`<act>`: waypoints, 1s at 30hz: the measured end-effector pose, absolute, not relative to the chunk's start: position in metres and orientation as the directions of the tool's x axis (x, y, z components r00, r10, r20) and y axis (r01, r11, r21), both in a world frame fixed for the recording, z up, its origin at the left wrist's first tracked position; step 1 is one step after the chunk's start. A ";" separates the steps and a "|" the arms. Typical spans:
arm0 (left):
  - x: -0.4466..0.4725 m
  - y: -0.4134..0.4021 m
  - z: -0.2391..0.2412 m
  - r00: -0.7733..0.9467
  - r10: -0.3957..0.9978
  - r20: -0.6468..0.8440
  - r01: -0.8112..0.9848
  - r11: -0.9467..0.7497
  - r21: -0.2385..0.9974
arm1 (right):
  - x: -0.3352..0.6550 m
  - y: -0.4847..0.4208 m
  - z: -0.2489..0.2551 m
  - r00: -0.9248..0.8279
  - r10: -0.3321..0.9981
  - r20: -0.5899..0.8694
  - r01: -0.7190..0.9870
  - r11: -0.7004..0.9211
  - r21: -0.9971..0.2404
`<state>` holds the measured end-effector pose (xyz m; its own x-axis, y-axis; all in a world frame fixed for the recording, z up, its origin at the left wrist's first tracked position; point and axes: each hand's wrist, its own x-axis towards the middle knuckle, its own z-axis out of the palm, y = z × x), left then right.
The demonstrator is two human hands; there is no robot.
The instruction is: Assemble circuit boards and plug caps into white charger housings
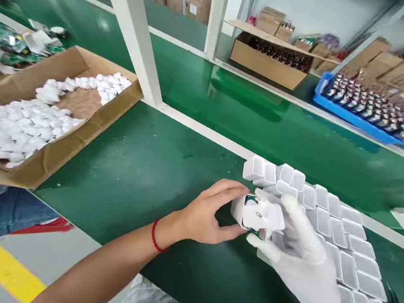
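My bare left hand, with a red cord at the wrist, pinches the left side of a small white plastic charger shell. My right hand, in a white glove, holds the same shell from below and the right. A bit of green circuit board shows at the shell's edge. Just behind and to the right, several open white shells stand in tight rows on the green table.
A cardboard box full of white plastic parts sits at the far left. A white frame post rises behind the work area. Across the rail lie a blue tray of small parts and a brown carton. Yellow floor tape is at lower left.
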<state>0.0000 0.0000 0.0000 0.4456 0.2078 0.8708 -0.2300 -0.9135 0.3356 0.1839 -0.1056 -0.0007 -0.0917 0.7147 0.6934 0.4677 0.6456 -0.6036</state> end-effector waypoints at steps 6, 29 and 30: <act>0.002 -0.001 0.003 0.416 0.173 0.893 -0.232 -0.929 0.288 | 0.188 -0.102 -0.002 -0.072 0.735 0.674 0.448 0.628 -0.636; 0.000 0.000 0.003 0.446 0.189 0.875 -0.221 -0.924 0.312 | 0.188 -0.104 0.005 -0.169 0.685 0.708 0.566 0.656 -0.499; 0.000 0.000 0.003 0.446 0.192 0.874 -0.223 -0.922 0.317 | 0.188 -0.104 0.005 -0.167 0.689 0.705 0.568 0.652 -0.503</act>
